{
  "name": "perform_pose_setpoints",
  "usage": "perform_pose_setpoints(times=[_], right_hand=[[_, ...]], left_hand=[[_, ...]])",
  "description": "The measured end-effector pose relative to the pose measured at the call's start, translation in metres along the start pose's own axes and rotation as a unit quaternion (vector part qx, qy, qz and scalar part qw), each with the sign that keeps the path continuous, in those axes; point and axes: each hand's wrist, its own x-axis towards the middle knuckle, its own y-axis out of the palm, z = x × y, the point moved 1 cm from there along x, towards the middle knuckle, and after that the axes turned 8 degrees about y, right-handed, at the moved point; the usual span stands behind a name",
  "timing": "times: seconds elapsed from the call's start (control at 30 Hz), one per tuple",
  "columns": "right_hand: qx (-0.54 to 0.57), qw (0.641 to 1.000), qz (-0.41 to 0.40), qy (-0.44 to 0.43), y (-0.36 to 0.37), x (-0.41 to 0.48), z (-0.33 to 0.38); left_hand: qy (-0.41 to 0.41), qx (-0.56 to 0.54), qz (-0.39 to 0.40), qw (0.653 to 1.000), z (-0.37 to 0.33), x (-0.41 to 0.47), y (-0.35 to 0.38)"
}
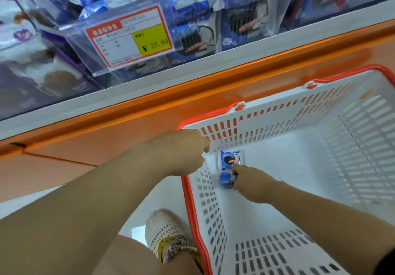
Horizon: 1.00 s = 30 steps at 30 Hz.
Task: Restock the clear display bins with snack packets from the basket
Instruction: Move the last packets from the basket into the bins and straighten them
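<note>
Head view: gripped the far-left corner of the basket rim with the left hand, fingers curled over it; reached the right hand down to two blue packets on the basket floor by the left wall, forefinger touching the far one; could not tell whether either was pinched yet. Best gathered both together, lifted clear of the wall, then carried to the bins far above.
</note>
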Motion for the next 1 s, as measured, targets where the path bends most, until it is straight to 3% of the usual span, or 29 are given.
perform_pose_setpoints(times=[0.1,0.23,0.37,0.5,0.63,0.73,0.83,1.0], right_hand=[[0.107,0.994,-0.001,0.000,-0.034,-0.020,-0.002],[0.240,0.968,-0.076,-0.010,-0.116,-0.072,-0.009],[0.304,0.943,-0.137,-0.002,-0.199,-0.135,-0.008],[0.381,0.904,-0.194,-0.025,-0.259,-0.183,0.001],[0.461,0.857,-0.224,-0.060,-0.311,-0.209,0.014],[0.436,0.855,-0.272,-0.071,-0.346,-0.216,0.026],[0.305,0.880,-0.363,-0.025,-0.373,-0.208,0.038],[0.137,0.880,-0.455,-0.019,-0.411,-0.173,0.052]], left_hand=[[0.009,0.003,-0.024,1.000,-0.005,-0.007,-0.010],[0.054,-0.025,-0.059,0.996,-0.026,-0.026,-0.034],[0.111,-0.069,-0.099,0.986,-0.043,-0.057,-0.054],[0.162,-0.114,-0.229,0.953,-0.047,-0.094,-0.078],[0.183,-0.144,-0.389,0.891,-0.044,-0.130,-0.108],[0.180,-0.158,-0.469,0.850,-0.030,-0.146,-0.124],[0.148,-0.162,-0.519,0.826,-0.010,-0.149,-0.135],[0.096,-0.153,-0.577,0.796,0.022,-0.139,-0.149]])
